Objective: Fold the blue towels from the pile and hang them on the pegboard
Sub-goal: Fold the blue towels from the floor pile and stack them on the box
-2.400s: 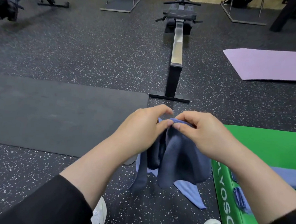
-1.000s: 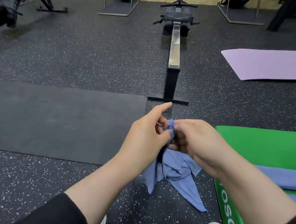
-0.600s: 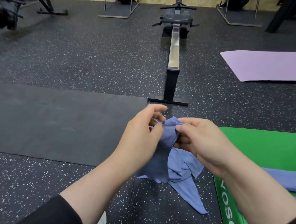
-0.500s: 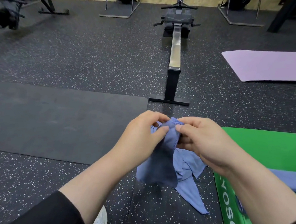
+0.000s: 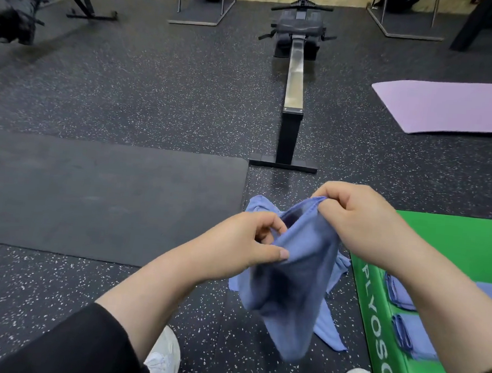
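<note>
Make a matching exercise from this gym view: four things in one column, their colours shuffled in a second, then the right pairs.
Things:
1. towel held in both hands
2. plyo box
3. yoga mat at far right
4. floor mat at left

Colours:
A. green
B. dark grey
C. blue
D. lilac

Pairs: 1-C, 2-A, 3-D, 4-B

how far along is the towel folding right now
Done: folded blue towels lie on the green plyo box. In hand: the left hand and right hand pinch one unfolded blue cloth towel in mid-air. Left: folding it, then hanging; no pegboard is in view.
</note>
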Demonstrator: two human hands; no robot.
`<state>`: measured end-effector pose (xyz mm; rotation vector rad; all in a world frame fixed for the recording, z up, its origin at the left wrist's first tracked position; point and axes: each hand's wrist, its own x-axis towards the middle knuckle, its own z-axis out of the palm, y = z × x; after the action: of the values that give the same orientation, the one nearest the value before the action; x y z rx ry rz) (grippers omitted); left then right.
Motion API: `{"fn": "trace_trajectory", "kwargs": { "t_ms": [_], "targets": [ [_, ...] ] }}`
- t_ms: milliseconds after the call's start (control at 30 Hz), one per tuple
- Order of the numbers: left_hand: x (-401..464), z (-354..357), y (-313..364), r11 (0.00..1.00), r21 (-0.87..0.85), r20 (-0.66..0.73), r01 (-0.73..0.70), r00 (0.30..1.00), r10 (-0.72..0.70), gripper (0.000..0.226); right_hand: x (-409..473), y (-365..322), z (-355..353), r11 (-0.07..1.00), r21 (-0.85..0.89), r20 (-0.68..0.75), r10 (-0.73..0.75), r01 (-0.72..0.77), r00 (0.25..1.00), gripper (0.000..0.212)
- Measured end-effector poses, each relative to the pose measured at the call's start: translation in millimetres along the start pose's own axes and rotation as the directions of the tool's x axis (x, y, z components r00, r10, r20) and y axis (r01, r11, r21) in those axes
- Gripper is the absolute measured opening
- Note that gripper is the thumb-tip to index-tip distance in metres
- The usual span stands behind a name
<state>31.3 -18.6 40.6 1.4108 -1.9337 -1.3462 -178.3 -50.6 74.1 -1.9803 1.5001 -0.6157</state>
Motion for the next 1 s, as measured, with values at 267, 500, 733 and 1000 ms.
{"fn": "trace_trajectory", "kwargs": {
  "t_ms": [267,500,733,1000],
  "targets": [
    [-6,-6,-23,0.808,0.56,0.0,0.18,0.976,-0.218,0.021,-3,23,-17,0.998,-0.002,-0.142,0.064,-0.065,0.988,0.027],
    [-15,-13,-45,0.569,0.786,-0.018,0.241,0.929,-0.369,0.023,-11,38,-25,0.997,-0.01,-0.208,0.071,-0.074,0.976,0.027],
    [-18,-29,-59,0.462,0.827,-0.286,0.32,0.947,-0.145,0.028,-15,49,-27,0.991,-0.039,-0.205,0.117,-0.128,0.972,0.025],
    [-25,-46,-52,0.544,0.707,-0.543,0.452,0.84,0.008,0.033,-14,57,-28,0.988,-0.015,-0.207,0.145,-0.151,0.968,0.028]
  ]
}}
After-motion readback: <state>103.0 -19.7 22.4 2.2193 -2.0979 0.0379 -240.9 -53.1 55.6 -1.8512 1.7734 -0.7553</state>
